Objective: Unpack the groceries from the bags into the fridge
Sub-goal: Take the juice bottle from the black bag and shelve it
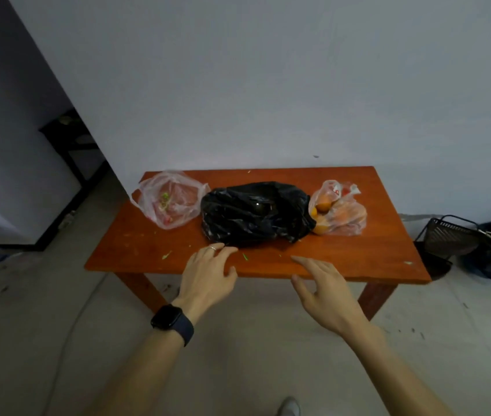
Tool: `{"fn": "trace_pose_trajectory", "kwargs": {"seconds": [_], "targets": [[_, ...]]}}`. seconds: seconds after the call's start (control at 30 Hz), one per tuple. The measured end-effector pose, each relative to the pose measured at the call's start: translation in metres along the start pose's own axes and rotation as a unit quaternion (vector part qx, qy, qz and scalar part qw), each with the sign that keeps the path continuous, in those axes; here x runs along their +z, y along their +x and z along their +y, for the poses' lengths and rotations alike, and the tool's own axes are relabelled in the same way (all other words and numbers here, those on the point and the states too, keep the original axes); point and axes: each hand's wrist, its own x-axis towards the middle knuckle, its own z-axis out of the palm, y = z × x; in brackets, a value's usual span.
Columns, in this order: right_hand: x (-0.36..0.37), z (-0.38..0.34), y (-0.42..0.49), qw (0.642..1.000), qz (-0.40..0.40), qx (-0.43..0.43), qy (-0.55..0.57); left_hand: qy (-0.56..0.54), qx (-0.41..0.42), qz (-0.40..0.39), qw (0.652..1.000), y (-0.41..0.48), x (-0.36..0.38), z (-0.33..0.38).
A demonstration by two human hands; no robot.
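Black bag (pixel 253 214) mid table (pixel 352 256), just beyond L hand (pixel 208 274)

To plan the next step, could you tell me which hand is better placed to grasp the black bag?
Left. The left hand has open fingertips almost at the black bag; the right hand hovers farther back, over the table edge.

Black wristwatch (pixel 168 318), ring (pixel 212 248) on left grip (pixel 208 276)
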Motion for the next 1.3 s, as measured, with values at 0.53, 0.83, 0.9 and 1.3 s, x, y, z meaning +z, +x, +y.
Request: {"fn": "trace_pose_trajectory", "kwargs": {"seconds": [0.53,0.83,0.9,1.3], "targets": [[0.038,0.061,0.182,0.996,-0.062,0.068,0.012,0.008,0.105,-0.088,0.991,0.241,0.063,0.010],[0.094,0.091,0.330,0.965,-0.207,0.085,-0.134,0.172,0.184,-0.242,0.937,0.355,0.092,-0.038],[0.107,0.105,0.358,0.926,-0.288,0.115,-0.217,0.216,0.185,-0.247,0.927,0.371,0.089,-0.069],[0.094,0.152,0.489,0.944,-0.230,0.082,-0.223,0.100,0.190,-0.248,0.945,0.488,0.066,-0.239]]}}
